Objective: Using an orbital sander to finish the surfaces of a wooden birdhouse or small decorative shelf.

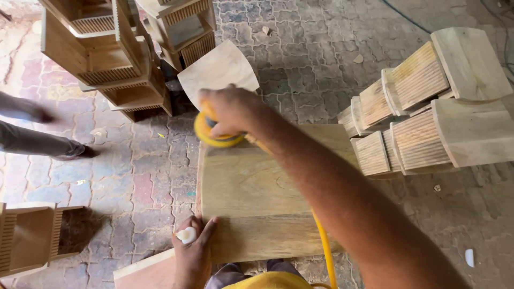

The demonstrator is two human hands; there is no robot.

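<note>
At the far left, another person's legs [37, 140] and shoe stand on the paved floor [134, 176]. Below them, at the lower left corner, sits a small wooden unit [29, 235] with a ribbed side. Along the top left, more wooden units [107, 59] with ribbed panels are stacked together, and a curved pale panel [217, 69] leans just beside them.

The left hand [193, 251] lies flat, fingers spread, on the near left corner of the board [251, 198], pressing on it and grasping nothing; one finger carries a white wrap. A second, paler board [147, 270] shows under that corner. The board itself lies in the middle, running from the near edge by the person's lap up toward the sander.

The right hand [230, 109] is clenched over the top of the yellow sander [214, 134], which rests on the far left end of the board. The forearm crosses the picture from the lower right. A yellow hose [324, 246] runs from the sander down along the board's right side toward the person.

To the right, well apart from the hands, a pile of ribbed wooden pieces [423, 107] with flat curved ends lies on the floor, touching the board's far right corner.
</note>
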